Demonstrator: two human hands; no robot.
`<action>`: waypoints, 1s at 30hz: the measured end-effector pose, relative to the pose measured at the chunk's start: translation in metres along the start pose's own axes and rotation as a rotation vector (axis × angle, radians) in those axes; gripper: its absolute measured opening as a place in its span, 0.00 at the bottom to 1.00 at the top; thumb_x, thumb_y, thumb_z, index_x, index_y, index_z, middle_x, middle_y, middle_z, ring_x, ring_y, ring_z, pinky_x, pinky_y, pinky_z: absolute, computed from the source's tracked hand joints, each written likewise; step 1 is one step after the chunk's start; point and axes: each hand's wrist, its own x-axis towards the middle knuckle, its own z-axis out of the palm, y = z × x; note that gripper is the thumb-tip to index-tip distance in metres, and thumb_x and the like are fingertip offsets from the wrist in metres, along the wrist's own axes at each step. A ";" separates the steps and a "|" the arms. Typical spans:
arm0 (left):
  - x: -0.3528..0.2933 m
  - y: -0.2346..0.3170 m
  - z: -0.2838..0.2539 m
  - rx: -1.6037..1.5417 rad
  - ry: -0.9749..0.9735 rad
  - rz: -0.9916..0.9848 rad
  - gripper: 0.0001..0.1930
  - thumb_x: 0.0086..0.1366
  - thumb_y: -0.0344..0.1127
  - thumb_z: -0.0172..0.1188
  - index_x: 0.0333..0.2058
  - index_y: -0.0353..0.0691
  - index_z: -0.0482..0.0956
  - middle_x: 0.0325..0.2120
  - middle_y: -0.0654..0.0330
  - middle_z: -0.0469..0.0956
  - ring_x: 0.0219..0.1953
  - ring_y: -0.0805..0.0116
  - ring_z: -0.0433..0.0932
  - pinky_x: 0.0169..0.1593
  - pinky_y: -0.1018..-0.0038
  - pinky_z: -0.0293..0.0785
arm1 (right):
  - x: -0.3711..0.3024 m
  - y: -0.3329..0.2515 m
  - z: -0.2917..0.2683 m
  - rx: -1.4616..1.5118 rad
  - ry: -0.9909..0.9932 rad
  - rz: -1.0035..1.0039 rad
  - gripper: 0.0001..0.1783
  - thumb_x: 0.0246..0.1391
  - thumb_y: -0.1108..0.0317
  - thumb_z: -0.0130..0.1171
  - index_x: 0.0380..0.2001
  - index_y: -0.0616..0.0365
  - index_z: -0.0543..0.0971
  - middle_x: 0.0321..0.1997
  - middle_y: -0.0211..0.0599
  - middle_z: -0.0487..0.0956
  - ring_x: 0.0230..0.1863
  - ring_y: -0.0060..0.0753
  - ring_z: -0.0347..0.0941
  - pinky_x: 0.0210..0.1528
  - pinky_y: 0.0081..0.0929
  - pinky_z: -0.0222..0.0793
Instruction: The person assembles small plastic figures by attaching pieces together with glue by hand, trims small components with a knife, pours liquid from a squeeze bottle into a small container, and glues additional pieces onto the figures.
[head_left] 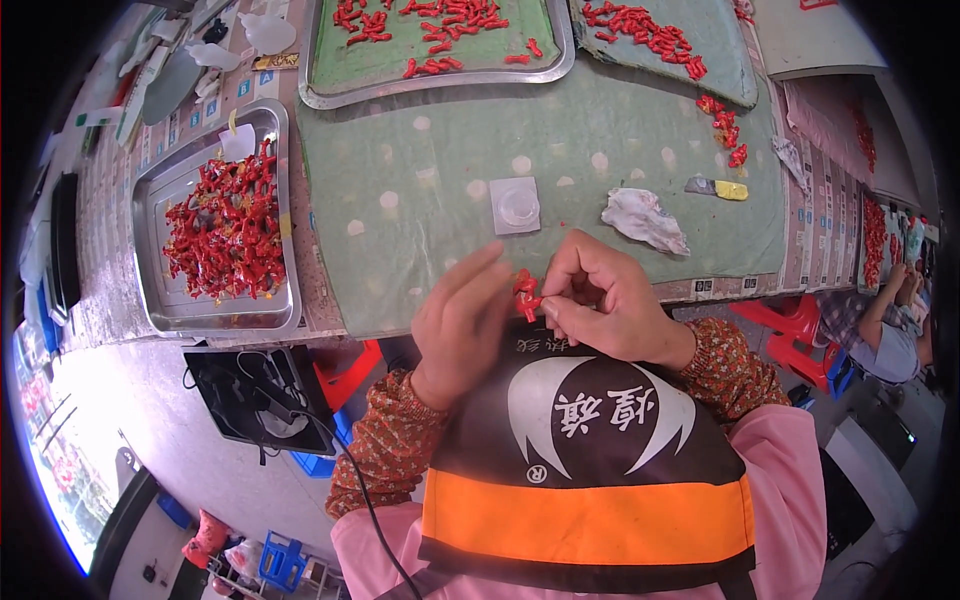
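Observation:
A small glossy red figurine (pixel 526 294) is pinched between the thumb and forefinger of my right hand (pixel 610 305), just off the near edge of the table. Close to its left side is my left hand (pixel 462 322), fingers stretched out and a little blurred by motion; its thumb is hard to make out. Beyond my hands, a small clear dish on a pale square (pixel 516 206) rests on the green dotted cloth (pixel 440 150). A crumpled white rag (pixel 645 220) lies right of it. Farther right is a short tool with a yellow handle (pixel 731 190).
A metal tray (pixel 291 250) heaped with red figurines stands at the left. At the back are a large green-lined tray (pixel 340 92) and a second tray (pixel 735 75), both bearing red pieces. Several red pieces (pixel 726 128) line the cloth's right side. Another person (pixel 885 330) sits far right.

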 end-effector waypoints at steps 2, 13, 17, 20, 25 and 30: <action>-0.002 0.011 -0.009 -0.118 -0.076 -0.203 0.21 0.62 0.25 0.67 0.54 0.40 0.78 0.47 0.54 0.84 0.41 0.63 0.85 0.41 0.75 0.80 | -0.002 0.000 -0.003 -0.115 -0.002 -0.105 0.08 0.61 0.80 0.60 0.37 0.59 0.71 0.31 0.31 0.77 0.28 0.16 0.76 0.29 0.16 0.71; -0.008 0.024 -0.029 -1.092 -0.394 -1.046 0.11 0.74 0.28 0.57 0.52 0.38 0.73 0.38 0.61 0.80 0.34 0.75 0.80 0.36 0.76 0.79 | -0.007 -0.002 0.003 -0.485 -0.030 -0.330 0.08 0.54 0.80 0.62 0.33 0.59 0.72 0.26 0.38 0.78 0.27 0.35 0.78 0.29 0.28 0.71; -0.010 0.022 -0.029 -1.150 -0.390 -1.134 0.06 0.72 0.27 0.59 0.46 0.39 0.75 0.35 0.61 0.80 0.32 0.73 0.81 0.34 0.76 0.80 | -0.008 -0.002 0.004 -0.442 -0.033 -0.262 0.08 0.55 0.79 0.61 0.32 0.59 0.72 0.26 0.37 0.78 0.27 0.32 0.78 0.28 0.28 0.70; -0.012 0.020 -0.028 -1.174 -0.376 -1.163 0.04 0.72 0.27 0.60 0.43 0.39 0.75 0.34 0.61 0.81 0.31 0.72 0.82 0.33 0.75 0.80 | -0.008 -0.002 0.005 -0.395 -0.043 -0.179 0.08 0.56 0.79 0.62 0.32 0.59 0.72 0.25 0.37 0.79 0.26 0.30 0.78 0.28 0.27 0.70; -0.009 0.019 -0.026 -1.184 -0.373 -1.167 0.03 0.71 0.27 0.61 0.40 0.40 0.75 0.33 0.60 0.82 0.31 0.71 0.83 0.33 0.75 0.81 | -0.009 0.001 0.008 -0.356 0.008 -0.145 0.08 0.55 0.79 0.62 0.31 0.59 0.72 0.24 0.36 0.79 0.25 0.27 0.77 0.26 0.27 0.70; -0.011 0.019 -0.024 -1.198 -0.360 -1.135 0.02 0.72 0.26 0.59 0.39 0.39 0.75 0.34 0.60 0.83 0.32 0.70 0.83 0.34 0.75 0.82 | -0.008 0.005 0.010 -0.355 0.037 -0.179 0.08 0.54 0.79 0.62 0.30 0.60 0.72 0.24 0.36 0.78 0.25 0.26 0.77 0.26 0.27 0.70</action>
